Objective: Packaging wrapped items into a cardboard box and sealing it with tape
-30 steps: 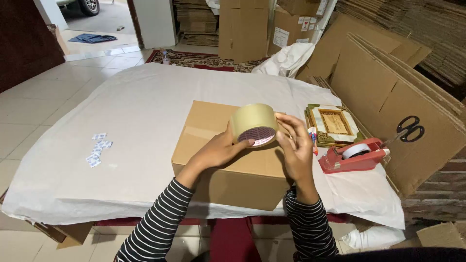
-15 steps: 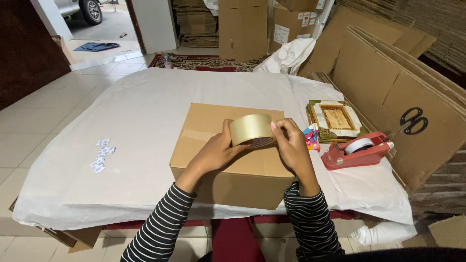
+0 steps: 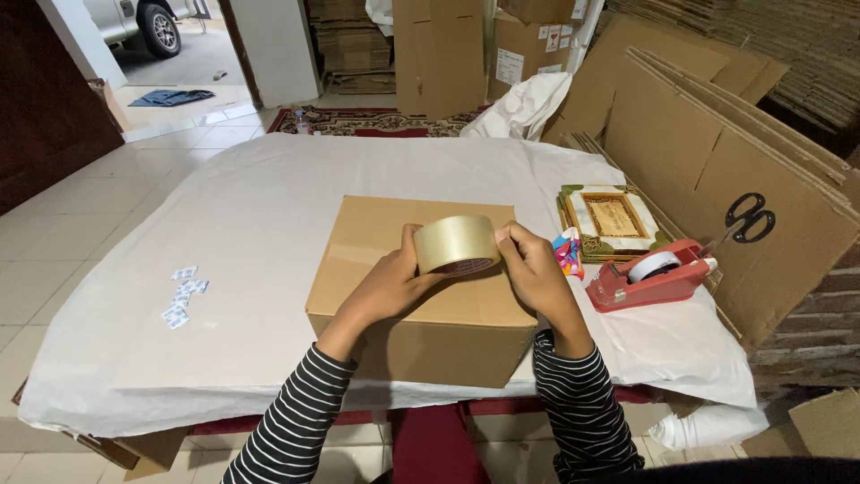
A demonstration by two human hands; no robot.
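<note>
Both hands, left hand point(image 3: 387, 285) and right hand point(image 3: 535, 273), have lowered the tape roll point(image 3: 457, 244) closer to the cardboard box point(image 3: 421, 309), fingers still clasping it.

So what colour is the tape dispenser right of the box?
Red tape dispenser, clearest in the head view.
</note>
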